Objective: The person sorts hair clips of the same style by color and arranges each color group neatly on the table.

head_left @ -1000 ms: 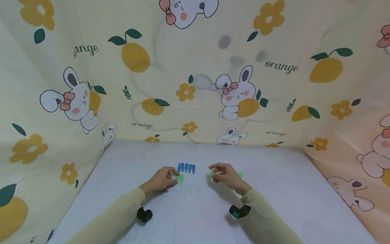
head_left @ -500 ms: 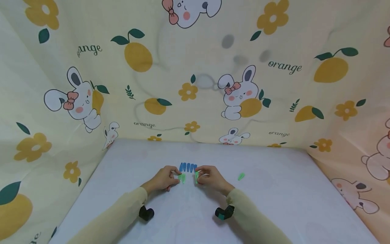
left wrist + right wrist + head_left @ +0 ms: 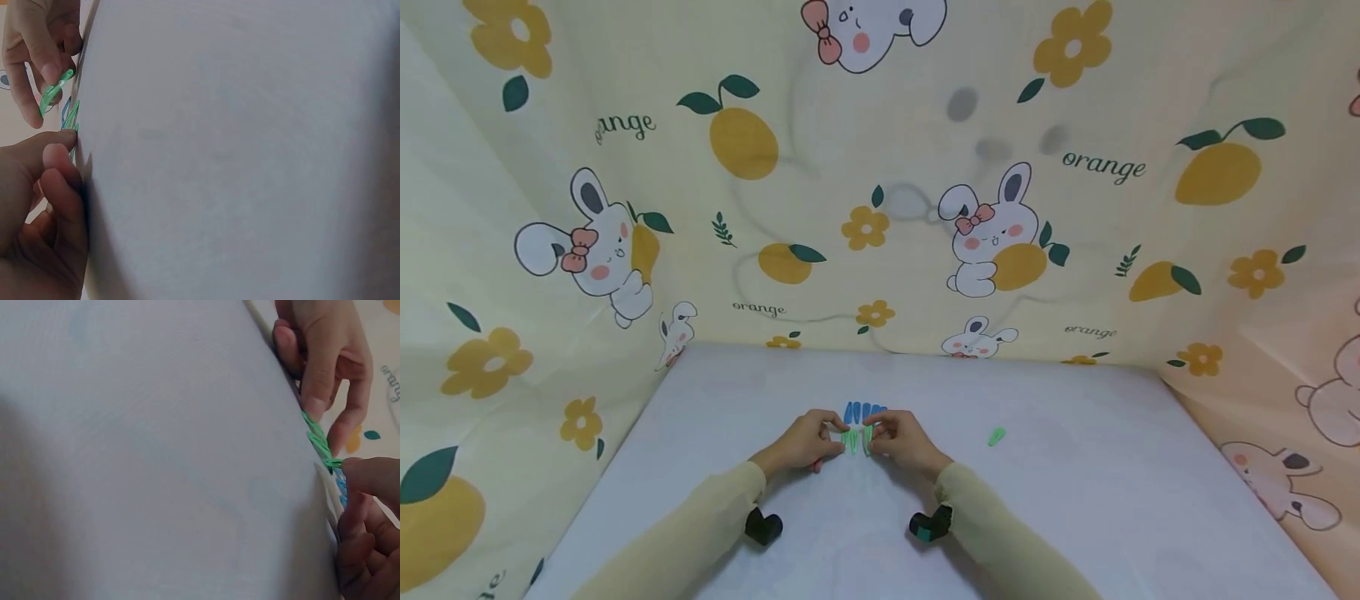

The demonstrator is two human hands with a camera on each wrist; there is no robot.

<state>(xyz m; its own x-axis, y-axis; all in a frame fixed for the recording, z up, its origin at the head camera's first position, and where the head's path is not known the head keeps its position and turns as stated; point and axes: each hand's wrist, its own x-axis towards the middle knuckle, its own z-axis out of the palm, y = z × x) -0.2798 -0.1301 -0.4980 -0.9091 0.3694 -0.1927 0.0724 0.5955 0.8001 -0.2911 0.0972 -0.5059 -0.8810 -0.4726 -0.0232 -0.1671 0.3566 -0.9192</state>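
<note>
My right hand (image 3: 907, 443) pinches a green snap hair clip (image 3: 868, 439) between thumb and forefinger, just above the table; the left wrist view shows this clip (image 3: 56, 92) tilted. Immediately left of it, green hair clips (image 3: 852, 441) lie side by side on the table. My left hand (image 3: 805, 442) has its thumb and forefinger at the two ends of the leftmost green clip, steadying it, as the right wrist view shows with the green clips (image 3: 317, 437). Behind them is a row of blue hair clips (image 3: 857, 412), its right end partly hidden by my right hand.
A single green hair clip (image 3: 997, 437) lies apart on the white table (image 3: 1075, 500), right of my hands. A patterned cloth (image 3: 820, 208) with rabbits and oranges hangs around the back and sides. Black wrist devices (image 3: 931, 523) sit at both sleeves.
My right hand has moved left with the green clip, up beside the green clips on the table, uncovering the lone clip at right. My left hand has stayed at its clip.
</note>
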